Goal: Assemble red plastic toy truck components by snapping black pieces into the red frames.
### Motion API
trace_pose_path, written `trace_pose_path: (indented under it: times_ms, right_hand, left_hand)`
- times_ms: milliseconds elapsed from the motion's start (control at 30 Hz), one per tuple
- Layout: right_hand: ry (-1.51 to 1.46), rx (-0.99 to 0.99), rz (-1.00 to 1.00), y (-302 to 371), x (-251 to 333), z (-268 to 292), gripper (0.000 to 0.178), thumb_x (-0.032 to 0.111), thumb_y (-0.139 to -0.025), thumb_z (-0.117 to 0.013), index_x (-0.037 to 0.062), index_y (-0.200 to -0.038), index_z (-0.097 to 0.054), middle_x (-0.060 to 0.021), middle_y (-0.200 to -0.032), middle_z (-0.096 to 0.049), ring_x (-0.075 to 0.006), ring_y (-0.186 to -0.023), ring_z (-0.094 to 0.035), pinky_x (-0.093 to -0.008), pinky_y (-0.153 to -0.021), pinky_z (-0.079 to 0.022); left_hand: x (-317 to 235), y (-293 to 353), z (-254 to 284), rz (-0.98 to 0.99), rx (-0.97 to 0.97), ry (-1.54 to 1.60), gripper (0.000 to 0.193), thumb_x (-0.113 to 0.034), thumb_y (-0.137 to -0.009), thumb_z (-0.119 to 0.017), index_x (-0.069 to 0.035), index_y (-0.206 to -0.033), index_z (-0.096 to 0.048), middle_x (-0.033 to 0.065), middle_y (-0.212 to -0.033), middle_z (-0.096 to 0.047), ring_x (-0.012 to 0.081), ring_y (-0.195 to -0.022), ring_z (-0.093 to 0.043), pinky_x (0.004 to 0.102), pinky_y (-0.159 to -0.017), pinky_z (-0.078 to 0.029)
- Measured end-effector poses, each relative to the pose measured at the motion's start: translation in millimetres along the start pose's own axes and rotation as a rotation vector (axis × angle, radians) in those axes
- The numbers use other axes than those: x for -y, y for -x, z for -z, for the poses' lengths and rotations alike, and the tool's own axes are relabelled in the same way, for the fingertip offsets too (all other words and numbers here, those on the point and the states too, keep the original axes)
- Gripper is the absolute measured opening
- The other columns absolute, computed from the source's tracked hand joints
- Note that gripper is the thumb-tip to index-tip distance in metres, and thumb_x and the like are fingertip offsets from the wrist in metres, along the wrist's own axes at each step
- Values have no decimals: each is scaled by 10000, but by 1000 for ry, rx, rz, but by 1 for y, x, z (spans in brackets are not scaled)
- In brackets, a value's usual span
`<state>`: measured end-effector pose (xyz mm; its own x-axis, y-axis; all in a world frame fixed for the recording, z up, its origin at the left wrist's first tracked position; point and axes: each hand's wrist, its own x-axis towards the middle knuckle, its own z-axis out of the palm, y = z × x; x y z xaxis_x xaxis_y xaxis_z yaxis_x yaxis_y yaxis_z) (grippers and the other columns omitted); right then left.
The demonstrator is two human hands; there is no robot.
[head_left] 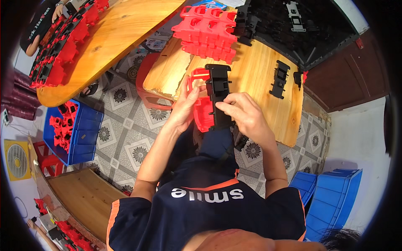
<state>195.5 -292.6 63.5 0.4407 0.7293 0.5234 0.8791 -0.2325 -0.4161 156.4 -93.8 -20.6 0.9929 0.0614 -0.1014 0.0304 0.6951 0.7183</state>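
Note:
Over the near edge of the wooden table, my left hand (185, 108) grips a red plastic frame (204, 109) by its left side. A long black plastic part (219, 94) stands against the frame's right side, touching it. My right hand (245, 113) has its thumb and fingers closed on the black part's right edge. Whether the two pieces are locked together, I cannot tell. Just beyond my hands rises a stack of red plastic frames (207, 35). A loose black part (280, 79) lies on the table to the right.
The wooden table (255, 58) carries a large black tray (322, 31) at its far right. A blue bin (86, 134) of red parts stands on the floor at left; blue bins (333, 196) stand at lower right. People work at other tables, one beside red-and-black assemblies (63, 54).

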Motion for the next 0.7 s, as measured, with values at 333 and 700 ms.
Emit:
trace_pose_path:
  times_ms: [333,700]
  right_hand:
    - [91,21,42,2,22,-16,354,-66,-718,-625,37,-1052,-679,-96,-910,-558,-255,-843,-588,-357,-705,-502]
    - [-510,-267,-499,-15,-44,-53,395,193,-905,-673,-30,-1219,-582,-122,-1163,-617,-195,-1026,-608,-303,-856,-491]
  left_hand:
    - [2,10,-5,-35,27,-49,782,-454,-927,-588,-185,-1522,-159,114,-1377,-463,255,-1223,-528,423,-978,-491]
    - [9,11,-26,-43,42,-65,870,-215,-920,-630,-112,-1532,-21,182,-1378,-417,253,-1250,-474,368,-1025,-418]
